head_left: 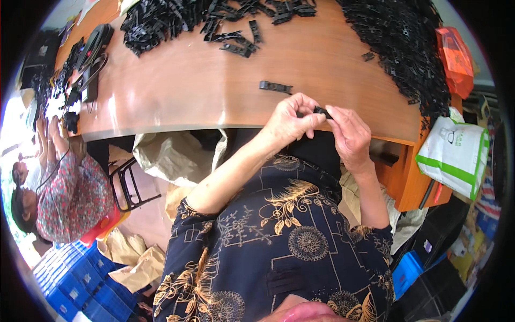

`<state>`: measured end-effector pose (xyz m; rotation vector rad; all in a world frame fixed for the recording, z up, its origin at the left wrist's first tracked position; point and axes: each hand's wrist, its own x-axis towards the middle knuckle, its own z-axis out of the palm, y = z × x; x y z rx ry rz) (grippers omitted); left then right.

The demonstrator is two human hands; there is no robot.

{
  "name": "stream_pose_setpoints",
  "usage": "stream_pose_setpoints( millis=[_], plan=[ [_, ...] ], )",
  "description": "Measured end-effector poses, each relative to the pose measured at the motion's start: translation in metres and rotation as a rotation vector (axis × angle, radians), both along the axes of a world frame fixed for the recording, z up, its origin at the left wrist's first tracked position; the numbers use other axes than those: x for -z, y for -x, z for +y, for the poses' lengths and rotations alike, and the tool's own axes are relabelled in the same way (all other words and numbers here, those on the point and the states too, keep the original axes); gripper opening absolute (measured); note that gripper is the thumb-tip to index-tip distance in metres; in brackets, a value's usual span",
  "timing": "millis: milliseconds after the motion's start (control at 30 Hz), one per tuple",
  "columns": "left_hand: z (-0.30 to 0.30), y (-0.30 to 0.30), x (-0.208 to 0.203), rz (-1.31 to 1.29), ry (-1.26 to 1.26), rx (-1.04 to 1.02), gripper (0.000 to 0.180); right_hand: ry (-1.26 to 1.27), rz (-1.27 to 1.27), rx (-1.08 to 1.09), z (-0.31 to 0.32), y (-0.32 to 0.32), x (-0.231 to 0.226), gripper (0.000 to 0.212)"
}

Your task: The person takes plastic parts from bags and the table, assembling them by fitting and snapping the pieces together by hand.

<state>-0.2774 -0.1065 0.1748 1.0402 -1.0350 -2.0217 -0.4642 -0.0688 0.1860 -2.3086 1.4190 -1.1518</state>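
Just over the table's front edge, my left hand (292, 119) and my right hand (351, 134) meet around a small black plastic part (322, 111). Both hands pinch it between thumb and fingers, which cover most of it. Its exact kind cannot be made out. A single black clip-like piece (276, 87) lies on the wooden table (177, 91), a little beyond my left hand. Farther back is a heap of similar long black pieces (161, 24). At the far right spreads a large pile of smaller black parts (402, 59).
An orange-red plastic bag (455, 59) stands at the right, near a white and green bag (453, 153) by the table's corner. Below the table edge hangs a pale sack (171, 158). On the left sits another person (75, 198), near stacked blue crates (80, 282).
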Motion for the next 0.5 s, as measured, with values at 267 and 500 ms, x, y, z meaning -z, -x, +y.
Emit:
stream_pose_setpoints(
  millis=[267, 500],
  plan=[
    [-0.029, -0.065, 0.010, -1.072, 1.029, -0.075, 0.031, -0.396, -0.385, 0.156, 0.037, 0.003, 0.019, 0.022],
    [-0.017, -0.056, -0.002, -0.811, 0.999, 0.171, 0.024, -0.755, -0.839, 0.086, 0.028, -0.015, 0.008, 0.019]
  ],
)
